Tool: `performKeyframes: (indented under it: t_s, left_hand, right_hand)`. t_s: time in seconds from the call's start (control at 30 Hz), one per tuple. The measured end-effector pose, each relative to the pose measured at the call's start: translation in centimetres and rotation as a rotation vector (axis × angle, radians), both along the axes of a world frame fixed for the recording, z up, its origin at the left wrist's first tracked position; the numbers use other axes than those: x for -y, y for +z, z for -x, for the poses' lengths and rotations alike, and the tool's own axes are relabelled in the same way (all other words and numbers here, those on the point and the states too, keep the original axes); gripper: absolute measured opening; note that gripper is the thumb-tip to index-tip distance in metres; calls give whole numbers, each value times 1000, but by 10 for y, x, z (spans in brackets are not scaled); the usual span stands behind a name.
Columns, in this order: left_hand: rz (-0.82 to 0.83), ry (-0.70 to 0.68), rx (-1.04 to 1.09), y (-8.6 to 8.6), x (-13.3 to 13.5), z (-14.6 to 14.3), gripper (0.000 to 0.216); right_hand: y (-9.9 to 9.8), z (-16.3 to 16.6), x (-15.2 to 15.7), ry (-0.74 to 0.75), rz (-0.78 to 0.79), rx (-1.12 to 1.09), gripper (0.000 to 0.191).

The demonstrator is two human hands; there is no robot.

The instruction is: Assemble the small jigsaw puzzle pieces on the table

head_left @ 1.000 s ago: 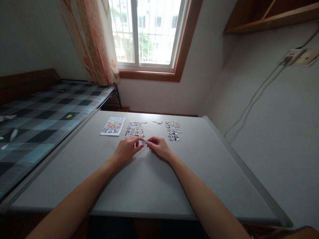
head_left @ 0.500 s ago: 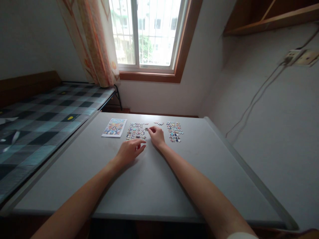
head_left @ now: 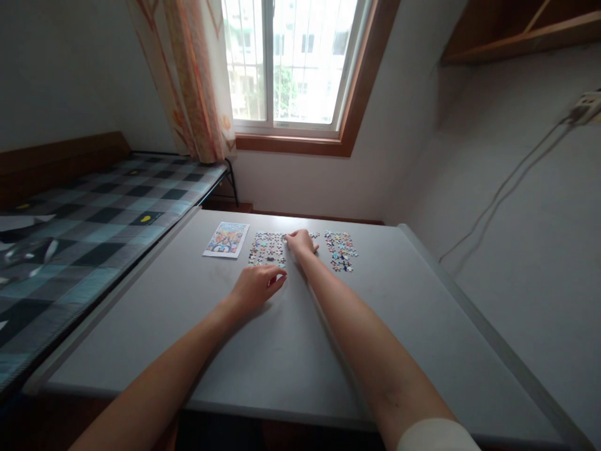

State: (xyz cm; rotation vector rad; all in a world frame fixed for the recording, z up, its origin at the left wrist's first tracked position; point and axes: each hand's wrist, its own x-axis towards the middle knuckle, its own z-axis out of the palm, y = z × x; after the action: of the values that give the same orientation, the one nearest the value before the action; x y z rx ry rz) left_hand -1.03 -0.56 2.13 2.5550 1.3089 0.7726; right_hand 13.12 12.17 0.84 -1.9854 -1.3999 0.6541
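- A wide grey surface [head_left: 291, 351] fills the middle of the view, with its far edge close to the wall under the window [head_left: 291, 62]
- A bed [head_left: 94, 213] with a dark and pale checked cover runs along the left edge of the surface
- A patterned curtain [head_left: 192, 81] hangs at the left side of the window, above the foot of the bed
- A wooden shelf [head_left: 516, 31] sits high on the right wall, and a cable [head_left: 507, 188] runs down the wall below it
- Both bare forearms reach from the near edge toward the far part of the surface; a pale sleeve shows at the right elbow
- A half-built puzzle [head_left: 267, 248] lies flat near the far edge, with gaps in it
- A colourful picture card [head_left: 226, 239] lies just left of the puzzle, apart from it
- A patch of loose pieces [head_left: 341, 250] lies right of the puzzle, with a bare strip between them
- The left hand [head_left: 258, 285] rests palm down just in front of the puzzle, its fingertips at the near edge; its grip is loose and wide, with nothing seen in it
- The right hand [head_left: 300, 240] lies on the far right corner of the puzzle, fingers curled down onto the pieces; I cannot tell whether its grip holds a piece
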Motion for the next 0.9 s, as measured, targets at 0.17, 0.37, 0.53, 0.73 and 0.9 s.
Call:
performKeyframes:
  t_s: [0.17, 0.37, 0.53, 0.73, 0.9]
  left_hand:
    - [0, 6, -13, -3, -1, 1, 21]
    - [-2, 10, -29, -3, -2, 2, 19]
    - [4, 10, -35, -3, -2, 1, 19]
    - [5, 16, -40, -4, -2, 1, 20]
    - [10, 29, -46, -1, 0, 1, 20]
  right_hand:
    - [4, 3, -1, -15, 63, 67, 16]
    - [6, 4, 0, -9, 78, 104, 17]
    - [2, 1, -2, 5, 48, 113, 16]
    - [-7, -8, 9, 80, -55, 150, 17]
    - [-17, -16, 28, 253, -306, 214, 24]
